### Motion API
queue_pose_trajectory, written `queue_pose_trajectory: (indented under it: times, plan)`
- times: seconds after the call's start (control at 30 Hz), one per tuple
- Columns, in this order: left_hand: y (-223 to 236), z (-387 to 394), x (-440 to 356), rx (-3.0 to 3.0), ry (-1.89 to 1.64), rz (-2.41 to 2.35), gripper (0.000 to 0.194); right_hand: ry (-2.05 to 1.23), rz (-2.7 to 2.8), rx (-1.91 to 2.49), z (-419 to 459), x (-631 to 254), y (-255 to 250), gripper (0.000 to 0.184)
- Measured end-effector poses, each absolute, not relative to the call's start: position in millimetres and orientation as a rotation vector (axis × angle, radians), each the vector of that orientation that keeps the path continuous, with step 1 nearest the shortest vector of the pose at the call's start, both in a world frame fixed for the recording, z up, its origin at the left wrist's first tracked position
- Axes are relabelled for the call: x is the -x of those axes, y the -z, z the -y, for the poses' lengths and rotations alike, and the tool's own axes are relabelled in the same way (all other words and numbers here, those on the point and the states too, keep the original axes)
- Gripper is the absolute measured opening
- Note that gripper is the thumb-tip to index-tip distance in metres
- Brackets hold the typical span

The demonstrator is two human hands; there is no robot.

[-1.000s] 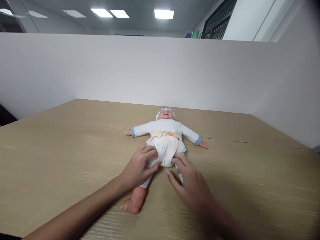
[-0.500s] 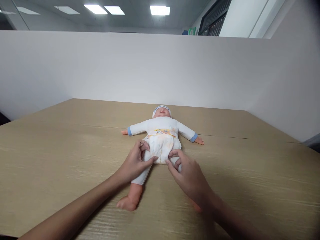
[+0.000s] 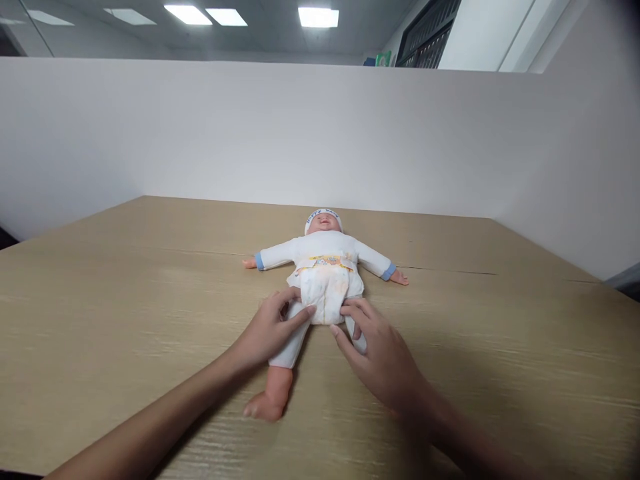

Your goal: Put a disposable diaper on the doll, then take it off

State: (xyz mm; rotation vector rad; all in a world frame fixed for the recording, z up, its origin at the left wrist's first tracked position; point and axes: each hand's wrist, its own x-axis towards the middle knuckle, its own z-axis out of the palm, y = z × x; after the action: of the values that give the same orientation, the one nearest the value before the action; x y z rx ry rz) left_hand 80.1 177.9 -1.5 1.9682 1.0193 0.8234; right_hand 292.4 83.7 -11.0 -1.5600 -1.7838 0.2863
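Note:
A baby doll (image 3: pixel 325 243) in a white outfit with blue cuffs lies on its back, arms spread, head away from me. Over its hips is a white diaper (image 3: pixel 324 293) with a coloured printed band at the waist. My left hand (image 3: pixel 273 327) rests over the doll's leg on the left, thumb against the diaper's lower edge, fingers apart at its side. My right hand (image 3: pixel 383 350) is at the other leg, fingertips by the diaper's edge and thumb held apart. That leg's lower part and foot are hidden behind my right hand. The bare left-side foot (image 3: pixel 270 403) shows.
The doll lies on a wide wood-grain table (image 3: pixel 150 320) with a thin seam across it. A white partition (image 3: pixel 320 133) rises behind the table and along its right side. Ceiling lights (image 3: pixel 319 17) show above it.
Both hands have loosened at the diaper's leg edges, fingers more spread. The doll's left-side leg has shifted a little to the right, and the other foot is now hidden.

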Motion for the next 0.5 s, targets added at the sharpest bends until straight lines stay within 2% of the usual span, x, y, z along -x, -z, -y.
queue_pose_trajectory:
  times: [0.17,0.37,0.5]
  plan:
    - [-5.1,-175.1,-81.5,-1.822,-0.823,-0.966,0.035,-0.323,1.782,1.583,-83.8,-292.9,5.0,0.017]
    - [-5.3,-179.1,-76.7,-1.685,-0.815,-0.927,0.039,-0.627,1.496,1.639,-97.5,-298.8,5.0,0.029]
    - [-4.3,-184.9,-72.3,-1.673,-0.757,-0.88,0.043,-0.634,1.378,1.601,-102.4,-308.5,2.7,0.037]
